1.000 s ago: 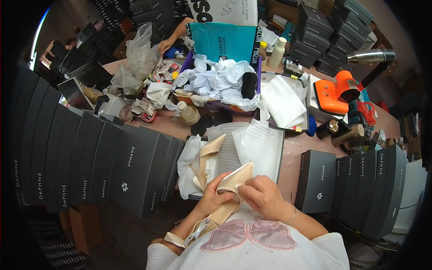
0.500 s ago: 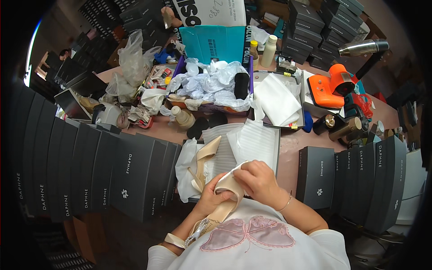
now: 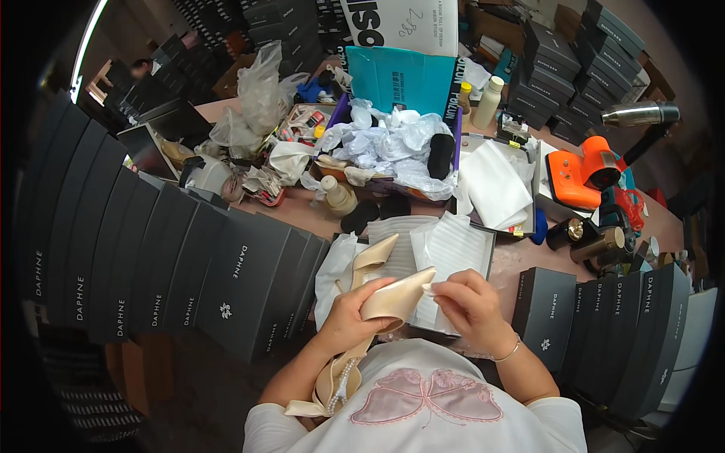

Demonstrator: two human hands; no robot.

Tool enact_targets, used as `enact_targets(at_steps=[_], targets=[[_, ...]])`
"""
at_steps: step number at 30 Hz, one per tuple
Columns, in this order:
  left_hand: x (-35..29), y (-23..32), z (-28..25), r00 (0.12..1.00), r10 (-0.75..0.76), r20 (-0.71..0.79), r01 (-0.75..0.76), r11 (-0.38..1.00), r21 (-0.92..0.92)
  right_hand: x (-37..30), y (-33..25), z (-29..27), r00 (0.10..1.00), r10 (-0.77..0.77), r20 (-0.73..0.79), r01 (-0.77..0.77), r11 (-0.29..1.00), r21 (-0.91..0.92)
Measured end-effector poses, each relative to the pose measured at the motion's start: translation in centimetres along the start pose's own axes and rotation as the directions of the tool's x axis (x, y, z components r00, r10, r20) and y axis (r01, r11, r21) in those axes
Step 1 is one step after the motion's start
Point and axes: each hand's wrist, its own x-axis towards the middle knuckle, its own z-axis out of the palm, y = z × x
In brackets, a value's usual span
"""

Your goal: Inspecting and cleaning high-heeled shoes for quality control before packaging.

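Note:
My left hand [image 3: 349, 315] grips a beige pointed-toe high-heeled shoe [image 3: 399, 294] around its middle, the toe tilted up and to the right. Its ankle strap with a string of pearls [image 3: 346, 383] hangs over my left forearm. By the toe tip, my right hand [image 3: 474, 308] pinches a small white wad [image 3: 429, 289], perhaps cloth or tissue. Just beyond lies an open shoebox [image 3: 492, 243] lined with white wrapping paper [image 3: 445, 245]. The matching beige shoe [image 3: 374, 255] rests at its left side, partly hidden behind my left hand and the held shoe.
Dark shoeboxes stand in rows at left [image 3: 242, 279] and right [image 3: 547, 313]. Behind is a purple bin [image 3: 458, 143] of crumpled plastic. An orange device [image 3: 578, 177], a cream bottle [image 3: 489, 102] and a squat bottle [image 3: 337, 196] stand on the pink table [image 3: 521, 253].
The held shoe has turned from showing its opening to showing its toe upper. My right hand has drawn off to the right of the toe with the white wad. The view has shifted left.

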Motion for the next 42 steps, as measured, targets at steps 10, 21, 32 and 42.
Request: enact_targets(at_steps=[10, 21, 32, 42], targets=[[-3.5, -3.7, 4.5, 0.86, -0.128, 0.493, 0.197, 0.976, -0.09, -3.9, 0.0, 0.3, 0.718, -0.274, 0.64, 0.228, 0.961, 0.155], [-2.9, -4.6, 4.8, 0.853, -0.086, 0.514, 0.161, 0.982, -0.102, -4.4, 0.1, 0.3, 0.746, -0.288, 0.601, 0.207, 0.957, 0.201], [-2.6, -3.3, 4.6, 0.844, -0.062, 0.532, 0.11, 0.992, -0.059, -4.9, 0.4, -1.1, 0.718, -0.238, 0.654, 0.213, 0.97, 0.12], [-2.5, -3.9, 4.2, 0.847, -0.077, 0.525, 0.133, 0.989, -0.07, -3.1, 0.3, -2.0, 0.693, -0.18, 0.698, 0.186, 0.98, 0.069]])
